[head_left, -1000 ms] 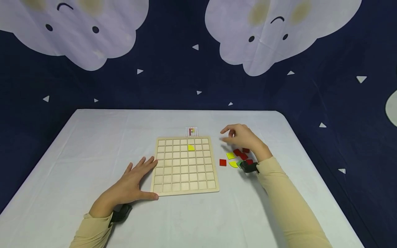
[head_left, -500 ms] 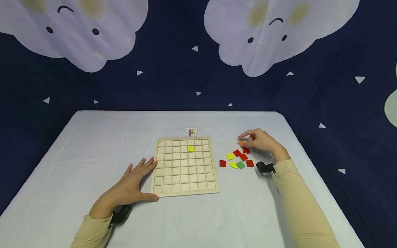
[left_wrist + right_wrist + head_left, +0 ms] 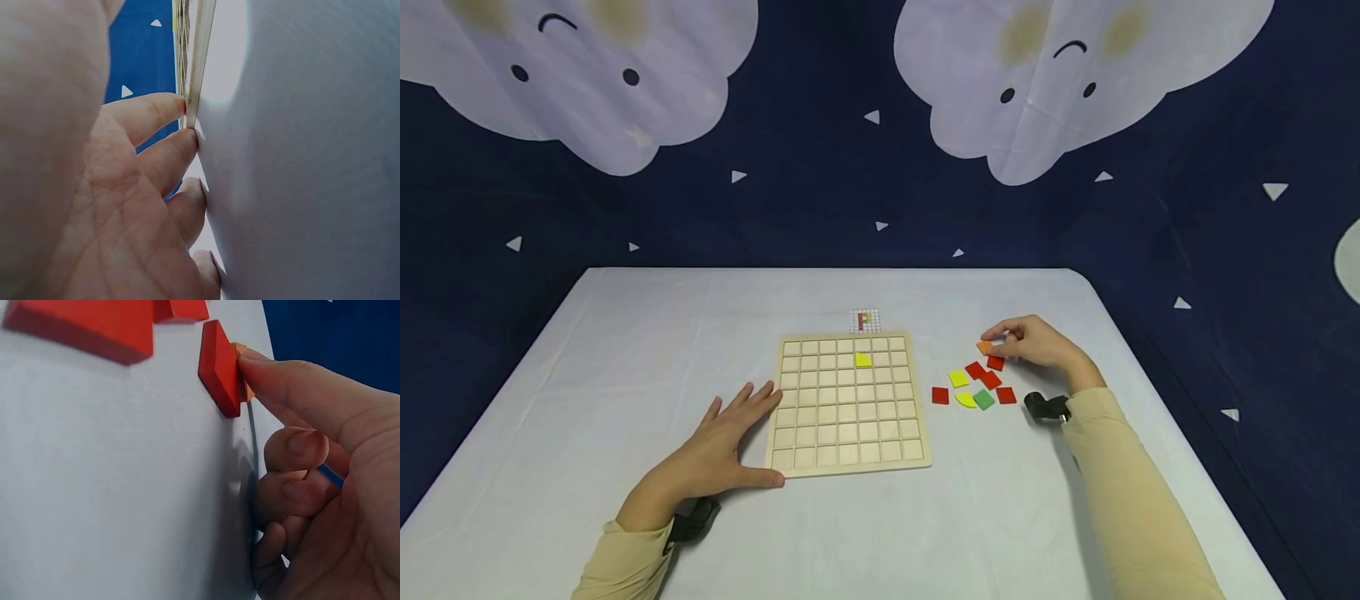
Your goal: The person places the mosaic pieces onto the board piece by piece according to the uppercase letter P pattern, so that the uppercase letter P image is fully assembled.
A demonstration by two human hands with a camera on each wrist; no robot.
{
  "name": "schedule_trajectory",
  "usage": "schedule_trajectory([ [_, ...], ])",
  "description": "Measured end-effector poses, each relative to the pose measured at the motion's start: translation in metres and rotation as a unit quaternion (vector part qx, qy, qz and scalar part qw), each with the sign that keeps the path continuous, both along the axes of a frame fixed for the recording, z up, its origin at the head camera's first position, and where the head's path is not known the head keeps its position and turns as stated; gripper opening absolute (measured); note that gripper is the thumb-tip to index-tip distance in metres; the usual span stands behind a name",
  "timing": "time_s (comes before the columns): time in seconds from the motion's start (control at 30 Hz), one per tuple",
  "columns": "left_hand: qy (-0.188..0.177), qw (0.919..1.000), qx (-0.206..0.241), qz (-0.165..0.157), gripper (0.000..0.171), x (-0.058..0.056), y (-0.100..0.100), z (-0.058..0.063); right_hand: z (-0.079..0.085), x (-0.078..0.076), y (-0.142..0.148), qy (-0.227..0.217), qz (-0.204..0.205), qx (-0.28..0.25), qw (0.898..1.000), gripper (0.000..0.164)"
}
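Note:
A square wooden grid board (image 3: 847,433) lies on the table, with a yellow tile (image 3: 863,360) in one of its upper cells. My left hand (image 3: 718,446) touches the board's left edge with spread fingers, its thumb at the lower left corner. In the left wrist view two fingertips meet the board's side (image 3: 201,62). Right of the board, my right hand (image 3: 1037,346) pinches an orange tile (image 3: 984,347) between thumb and finger. A red tile (image 3: 219,372) stands close in front of the orange one in the right wrist view, partly hiding it.
Several loose tiles lie right of the board: red ones (image 3: 940,396), a yellow square (image 3: 958,378), a yellow curved piece (image 3: 966,400) and a green tile (image 3: 984,400). A small printed grid card (image 3: 864,321) sits behind the board on the white table (image 3: 700,317).
My right hand has moved right from beside the board's upper corner to the loose tiles and now pinches the orange tile. The left hand stays at the board's edge.

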State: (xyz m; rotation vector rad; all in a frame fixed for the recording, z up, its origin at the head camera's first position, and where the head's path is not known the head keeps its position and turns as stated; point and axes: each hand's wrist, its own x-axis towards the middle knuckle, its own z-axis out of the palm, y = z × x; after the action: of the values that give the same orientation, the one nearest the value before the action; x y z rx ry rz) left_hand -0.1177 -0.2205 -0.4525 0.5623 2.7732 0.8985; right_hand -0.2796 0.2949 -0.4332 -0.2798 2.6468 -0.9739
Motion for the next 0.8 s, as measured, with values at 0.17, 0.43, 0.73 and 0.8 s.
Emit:
schedule_trajectory([
  [0.17, 0.0, 1.0, -0.001, 0.002, 0.121, 0.0001, 0.0006, 0.0005, -0.0031, -0.0034, 0.0042, -0.003, -0.005, -0.004, 1.0, 0.035],
  [0.43, -0.002, 1.0, -0.003, 0.001, 0.122, 0.0001, 0.0006, 0.0019, -0.0045, -0.0048, 0.0044, -0.008, -0.023, 0.0, 1.0, 0.035],
  [0.73, 0.0, 1.0, 0.0, -0.001, 0.121, 0.0012, 0.0014, 0.0022, -0.0068, -0.0041, 0.0013, 0.004, -0.048, -0.003, 0.999, 0.037],
  [0.8, 0.0, 1.0, 0.001, -0.001, 0.121, 0.0013, 0.002, 0.0024, -0.0069, -0.0032, 0.0027, 0.0, -0.05, -0.004, 0.999, 0.036],
])
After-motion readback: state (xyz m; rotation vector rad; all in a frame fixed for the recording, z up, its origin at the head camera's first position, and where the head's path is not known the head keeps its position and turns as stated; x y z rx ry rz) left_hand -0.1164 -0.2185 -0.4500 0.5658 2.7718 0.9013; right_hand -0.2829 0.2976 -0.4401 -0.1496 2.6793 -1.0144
